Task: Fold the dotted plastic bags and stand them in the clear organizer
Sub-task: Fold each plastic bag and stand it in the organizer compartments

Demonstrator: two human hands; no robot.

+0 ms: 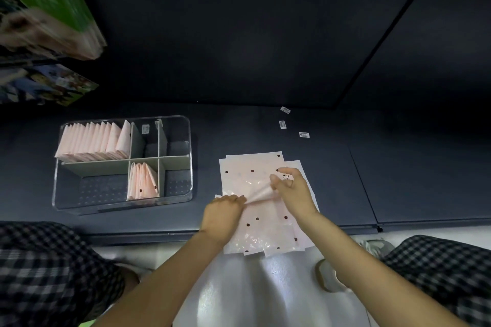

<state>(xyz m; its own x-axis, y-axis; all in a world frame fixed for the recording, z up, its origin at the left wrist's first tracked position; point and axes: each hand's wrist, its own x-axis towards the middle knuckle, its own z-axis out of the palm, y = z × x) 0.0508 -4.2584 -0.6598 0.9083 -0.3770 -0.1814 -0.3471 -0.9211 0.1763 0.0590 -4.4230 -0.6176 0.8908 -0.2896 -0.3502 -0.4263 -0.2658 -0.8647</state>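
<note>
a dark blue-grey shelf surface [265, 130] runs across the view, with a matching dark back panel [239, 34] rising behind it and a seam in the panel slanting down on the right. a stack of pink dotted plastic bags [252, 167] lies flat near the front edge of the shelf, its near end overhanging the edge. the left hand [221, 216] rests on the stack's left side, fingers curled and pinching a lifted fold of the top bag [259, 192]. the right hand [292, 191] pinches the same fold from the other side between thumb and forefinger, the remaining fingers loosely bent above the film.

to the left, well apart from the stack, stands the clear organizer [57, 180] with pale dividers. its far-left compartment holds a row of folded pink bags [90, 141] standing on edge; the near-middle compartment holds a few more folded bags [142, 180]. three small white labels [304, 134] lie on the shelf beyond the stack. blurred packaged goods [47, 8], perhaps boxes, hang in at the upper left. checked trouser legs [53, 268] flank a pale floor [159, 255] below.
</note>
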